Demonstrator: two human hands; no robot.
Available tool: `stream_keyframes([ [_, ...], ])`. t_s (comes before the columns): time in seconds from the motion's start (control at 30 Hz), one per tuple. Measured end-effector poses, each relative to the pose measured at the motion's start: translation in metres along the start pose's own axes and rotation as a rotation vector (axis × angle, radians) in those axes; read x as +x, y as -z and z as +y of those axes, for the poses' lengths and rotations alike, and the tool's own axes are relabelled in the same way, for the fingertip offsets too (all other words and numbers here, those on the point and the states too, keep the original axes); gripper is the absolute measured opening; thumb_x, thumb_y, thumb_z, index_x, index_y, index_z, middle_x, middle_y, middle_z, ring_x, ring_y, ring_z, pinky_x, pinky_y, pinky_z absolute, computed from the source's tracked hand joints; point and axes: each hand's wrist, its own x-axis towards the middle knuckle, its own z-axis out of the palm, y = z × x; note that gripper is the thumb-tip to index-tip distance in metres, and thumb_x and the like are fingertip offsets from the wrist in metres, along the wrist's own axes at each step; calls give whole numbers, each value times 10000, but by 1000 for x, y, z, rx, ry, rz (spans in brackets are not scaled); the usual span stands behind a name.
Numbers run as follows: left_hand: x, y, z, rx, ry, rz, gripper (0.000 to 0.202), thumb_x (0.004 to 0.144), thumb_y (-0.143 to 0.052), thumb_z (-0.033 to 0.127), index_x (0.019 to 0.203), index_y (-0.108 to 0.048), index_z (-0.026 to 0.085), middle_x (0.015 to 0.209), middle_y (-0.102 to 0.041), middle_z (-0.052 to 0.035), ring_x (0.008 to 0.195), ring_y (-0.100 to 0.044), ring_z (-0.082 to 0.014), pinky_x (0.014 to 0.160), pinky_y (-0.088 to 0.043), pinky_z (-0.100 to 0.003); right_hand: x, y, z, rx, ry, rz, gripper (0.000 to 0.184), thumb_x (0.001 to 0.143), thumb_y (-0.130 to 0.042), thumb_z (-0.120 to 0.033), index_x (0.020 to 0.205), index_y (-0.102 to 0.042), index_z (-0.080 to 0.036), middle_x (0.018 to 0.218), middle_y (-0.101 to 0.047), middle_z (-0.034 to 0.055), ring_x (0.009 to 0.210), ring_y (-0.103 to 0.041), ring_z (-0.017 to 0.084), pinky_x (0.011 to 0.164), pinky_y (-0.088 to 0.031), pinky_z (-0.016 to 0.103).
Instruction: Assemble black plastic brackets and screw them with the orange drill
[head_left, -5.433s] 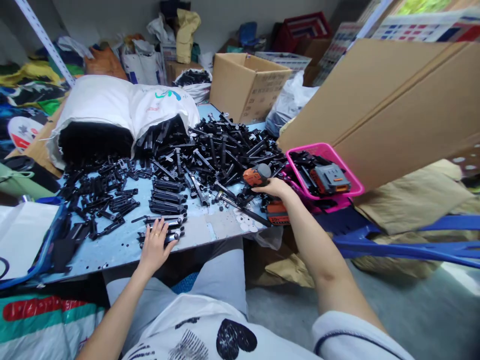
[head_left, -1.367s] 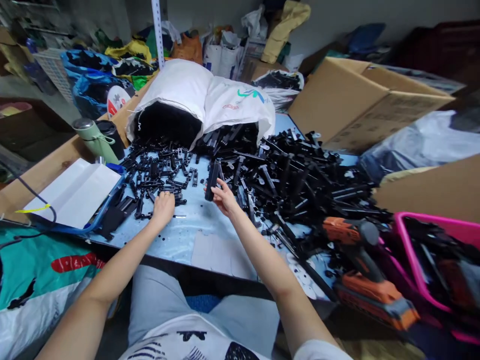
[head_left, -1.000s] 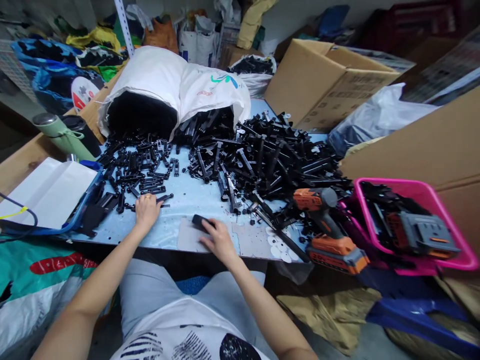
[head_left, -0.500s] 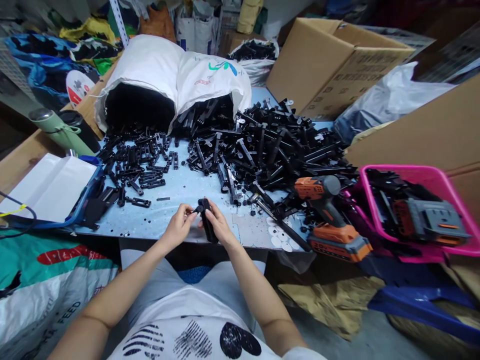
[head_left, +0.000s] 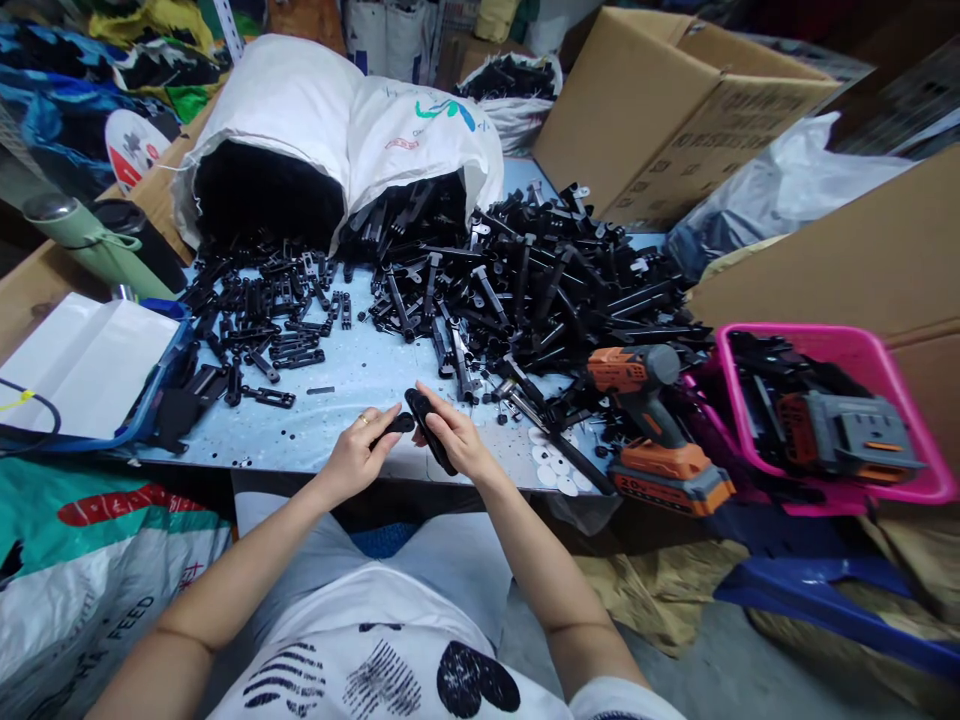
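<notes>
Just below centre of the head view, the left hand (head_left: 358, 455), a second ago at the loose parts (head_left: 296, 357) further left, now pinches a black link (head_left: 401, 423) in its fingers, beside the long piece (head_left: 433, 438) the right hand (head_left: 463, 442) grips (contact unclear); both pieces are together above the surface (head_left: 352, 372).

This looks like a small assembly workshop: loose black parts (head_left: 517, 285) lie heaped on a pale-blue worktop (head_left: 367, 372) near a cordless power tool (head_left: 655, 422), with open white sacks (head_left: 274, 95) of parts and a big cardboard box (head_left: 637, 115) crowding the back.
</notes>
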Motion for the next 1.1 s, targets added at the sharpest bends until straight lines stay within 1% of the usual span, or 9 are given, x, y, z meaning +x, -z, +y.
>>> stream_keyframes([
  [0.1, 4, 6, 4, 30, 14, 67, 399, 930, -442, 265, 1319, -490, 193, 924, -556, -70, 867, -541, -165, 809, -464, -315, 3, -3, -5, -25, -3, -20, 472, 926, -448, -404, 1373, -437, -255, 946, -573, 38, 680, -555, 87, 653, -528, 257],
  [0.17, 7, 11, 6, 36, 13, 56, 387, 928, -445, 266, 1301, -512, 186, 882, -539, -59, 836, -536, -158, 792, -463, -304, 5, -5, -7, -43, 0, -10, 460, 901, -499, -403, 1334, -492, -249, 931, -565, 34, 656, -540, 79, 632, -525, 247],
  [0.33, 12, 17, 14, 16, 5, 10, 401, 927, -448, 278, 1312, -499, 182, 933, -564, -72, 877, -546, -164, 823, -466, -311, 9, -8, -9, 68, -64, 27, 500, 926, -420, -436, 1377, -433, -220, 859, -573, 24, 569, -524, 68, 516, -514, 229],
  [0.5, 5, 11, 19, 125, 44, 34, 413, 932, -431, 289, 1335, -469, 206, 985, -574, -76, 915, -568, -174, 830, -479, -311, 10, 1, -10, -186, 68, -39, 479, 892, -522, -391, 1343, -480, -237, 894, -585, 29, 624, -545, 79, 591, -524, 237],
  [0.63, 2, -8, 26, 138, 52, 195, 394, 949, -384, 284, 1325, -479, 216, 953, -564, -71, 866, -576, -160, 788, -490, -289, 9, -5, -10, -308, 151, 0, 490, 894, -519, -391, 1352, -472, -225, 930, -596, 54, 703, -562, 113, 685, -525, 273],
  [0.8, 8, -27, 33, 112, 71, 445, 383, 960, -348, 290, 1292, -510, 186, 965, -571, -102, 883, -565, -171, 790, -495, -310, 3, -32, -3, -237, 86, 178, 520, 911, -455, -434, 1393, -415, -244, 952, -585, 72, 610, -525, 110, 629, -526, 291],
  [0.87, 11, -23, 29, 94, 21, 422, 369, 958, -356, 284, 1274, -521, 185, 969, -579, -101, 884, -564, -167, 784, -497, -307, -1, -38, 0, -215, 77, 228, 518, 917, -438, -436, 1398, -407, -248, 961, -584, 74, 585, -508, 105, 616, -525, 297],
  [1.0, 14, -6, 17, 39, -86, 221, 338, 946, -396, 269, 1234, -553, 186, 934, -584, -80, 834, -569, -147, 741, -493, -273, -7, -41, 8, -218, 139, 216, 520, 905, -477, -408, 1396, -407, -249, 957, -584, 59, 627, -529, 111, 635, -523, 293],
  [1.1, 6, -7, 10, 39, 23, 197, 342, 948, -385, 285, 1238, -543, 197, 971, -586, -83, 887, -571, -164, 800, -487, -304, -3, -35, 17, -280, 154, 136, 498, 941, -409, -374, 1423, -348, -261, 994, -589, 50, 646, -551, 103, 652, -519, 278],
])
